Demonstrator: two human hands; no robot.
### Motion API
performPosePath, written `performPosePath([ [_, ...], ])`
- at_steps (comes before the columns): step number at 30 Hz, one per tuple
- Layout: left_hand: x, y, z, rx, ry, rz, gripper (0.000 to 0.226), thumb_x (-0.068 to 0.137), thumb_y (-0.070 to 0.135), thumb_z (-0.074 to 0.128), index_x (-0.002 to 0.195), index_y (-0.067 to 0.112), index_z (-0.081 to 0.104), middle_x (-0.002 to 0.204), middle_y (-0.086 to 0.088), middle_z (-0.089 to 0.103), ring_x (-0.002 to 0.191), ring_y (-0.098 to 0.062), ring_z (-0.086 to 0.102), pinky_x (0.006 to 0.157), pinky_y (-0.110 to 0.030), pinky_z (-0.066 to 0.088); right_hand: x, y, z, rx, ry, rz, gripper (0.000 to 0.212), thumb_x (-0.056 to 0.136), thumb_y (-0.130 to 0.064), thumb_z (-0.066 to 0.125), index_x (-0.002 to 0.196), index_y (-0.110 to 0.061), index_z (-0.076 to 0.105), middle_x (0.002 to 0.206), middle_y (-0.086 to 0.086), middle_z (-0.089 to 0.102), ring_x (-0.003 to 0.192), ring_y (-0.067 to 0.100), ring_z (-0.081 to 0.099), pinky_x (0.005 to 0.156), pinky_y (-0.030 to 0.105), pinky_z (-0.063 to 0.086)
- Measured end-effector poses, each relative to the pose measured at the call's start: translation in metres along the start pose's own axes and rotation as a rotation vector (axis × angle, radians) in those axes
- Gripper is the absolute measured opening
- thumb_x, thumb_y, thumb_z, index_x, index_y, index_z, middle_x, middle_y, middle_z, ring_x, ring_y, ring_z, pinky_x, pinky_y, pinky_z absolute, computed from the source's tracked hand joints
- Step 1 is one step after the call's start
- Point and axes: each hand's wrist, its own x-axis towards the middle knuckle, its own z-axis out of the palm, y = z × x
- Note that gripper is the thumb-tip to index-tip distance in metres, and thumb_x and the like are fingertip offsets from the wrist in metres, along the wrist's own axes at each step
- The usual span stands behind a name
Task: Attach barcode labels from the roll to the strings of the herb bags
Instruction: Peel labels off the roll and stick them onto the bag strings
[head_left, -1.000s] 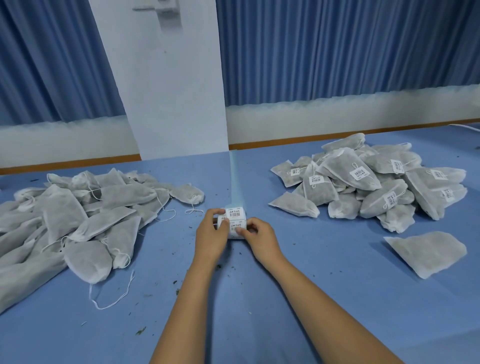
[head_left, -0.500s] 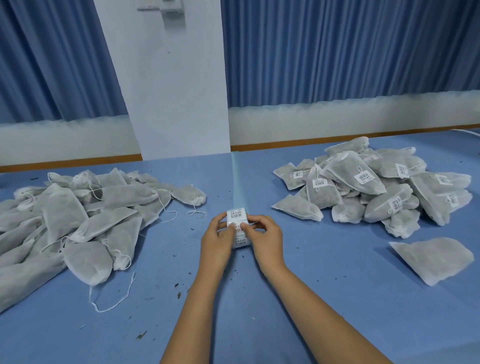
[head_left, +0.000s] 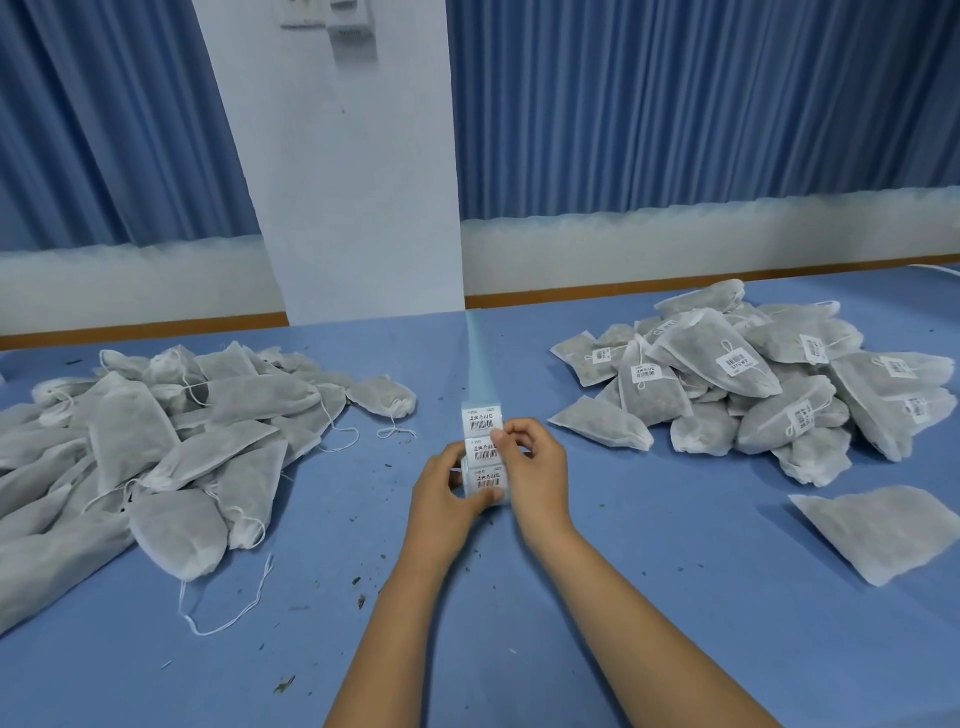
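Observation:
A small roll of white barcode labels (head_left: 483, 452) stands at the table's middle, three labels facing me. My left hand (head_left: 441, 499) grips its lower left side, thumb on the bottom label. My right hand (head_left: 537, 467) holds the right edge, thumb and fingertips pinching at the middle label. The empty backing strip (head_left: 480, 364) trails away toward the far wall. A heap of grey herb bags with loose strings and no labels (head_left: 156, 441) lies to the left. A heap of bags with labels on their strings (head_left: 753, 384) lies to the right.
One flat bag (head_left: 883, 535) lies apart near the right edge. Herb crumbs (head_left: 358, 597) dot the blue table top in front of my arms. A white pillar (head_left: 343, 182) and blue curtains stand behind the table's far edge.
The roll has been turned and unrolled a little, so three labels show instead of two. My right hand's fingers moved onto the middle label's edge. The view tilted slightly down.

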Motion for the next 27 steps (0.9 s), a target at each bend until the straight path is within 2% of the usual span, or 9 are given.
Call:
performPosePath([
  [4,-0.001,0.0,0.0,-0.003,-0.015,-0.003,0.052,0.075,-0.002,0.074,0.113,0.031,0.061,0.11,-0.002,0.065,0.096,-0.016,0.065,0.086,-0.039,0.055,-0.002,-0.001,0.0,-0.011,-0.031,-0.056,0.015,0.089,-0.005,0.061,0.077,-0.012,0.057,0.078,0.014,0.067,0.069,0.02,0.062,0.061,0.035,0.05],
  [9,-0.003,-0.001,0.0,0.031,-0.026,0.037,0.048,0.074,-0.002,0.076,0.104,0.032,0.062,0.104,-0.001,0.062,0.089,-0.019,0.064,0.083,-0.036,0.054,0.004,-0.001,0.002,0.015,0.029,0.042,0.019,0.087,-0.006,0.065,0.07,-0.012,0.057,0.069,0.007,0.065,0.061,0.016,0.06,0.055,0.028,0.046],
  [12,-0.002,-0.002,-0.001,-0.039,-0.006,0.021,0.026,0.085,0.006,0.07,0.101,0.026,0.065,0.101,-0.004,0.067,0.089,-0.02,0.065,0.082,-0.033,0.054,0.007,0.002,0.007,0.03,0.048,0.13,0.018,0.085,-0.002,0.065,0.071,-0.013,0.059,0.075,0.006,0.063,0.069,0.021,0.06,0.061,0.029,0.048],
  [15,-0.002,-0.003,-0.001,-0.169,0.04,-0.007,0.009,0.093,0.009,0.062,0.093,0.017,0.067,0.088,0.001,0.072,0.082,-0.013,0.066,0.071,-0.022,0.053,0.006,0.007,0.01,0.11,0.068,0.234,0.013,0.083,0.001,0.065,0.086,-0.01,0.06,0.087,0.009,0.063,0.072,0.023,0.062,0.063,0.03,0.051],
  [17,-0.001,-0.003,0.001,-0.223,0.08,-0.037,0.017,0.09,0.002,0.064,0.095,0.018,0.063,0.088,0.003,0.072,0.081,-0.012,0.067,0.067,-0.021,0.053,0.006,0.009,0.01,0.128,0.095,0.263,0.017,0.083,0.002,0.064,0.096,-0.007,0.058,0.089,0.007,0.061,0.068,0.017,0.062,0.057,0.023,0.05],
  [19,-0.002,-0.003,0.004,-0.299,0.107,-0.066,0.035,0.087,-0.006,0.064,0.103,0.023,0.057,0.091,0.0,0.071,0.083,-0.014,0.07,0.066,-0.024,0.055,0.006,0.008,0.008,0.159,0.1,0.265,0.018,0.084,0.004,0.063,0.099,-0.005,0.057,0.088,0.005,0.061,0.065,0.013,0.061,0.051,0.018,0.048],
  [22,0.0,-0.006,0.006,-0.342,0.115,-0.089,0.059,0.084,-0.011,0.062,0.118,0.036,0.05,0.092,0.001,0.071,0.085,-0.011,0.071,0.067,-0.019,0.053,0.007,0.007,0.007,0.166,0.08,0.196,0.018,0.084,0.008,0.061,0.091,-0.008,0.057,0.09,0.007,0.062,0.074,0.015,0.062,0.058,0.018,0.05],
  [24,0.002,-0.009,0.007,-0.31,0.115,-0.11,0.064,0.084,-0.012,0.061,0.125,0.035,0.046,0.095,0.001,0.071,0.086,-0.007,0.07,0.072,-0.019,0.051,0.007,0.009,0.007,0.117,0.051,0.171,0.019,0.084,0.008,0.062,0.091,-0.008,0.057,0.094,0.011,0.063,0.083,0.02,0.062,0.065,0.021,0.051],
  [27,0.005,-0.014,0.007,-0.281,0.099,-0.109,0.062,0.082,-0.014,0.061,0.124,0.03,0.05,0.097,-0.002,0.071,0.086,-0.009,0.071,0.072,-0.021,0.053,0.005,0.013,0.005,0.105,0.03,0.207,0.018,0.083,0.003,0.066,0.098,-0.004,0.058,0.093,0.01,0.065,0.082,0.019,0.064,0.062,0.021,0.052],
])
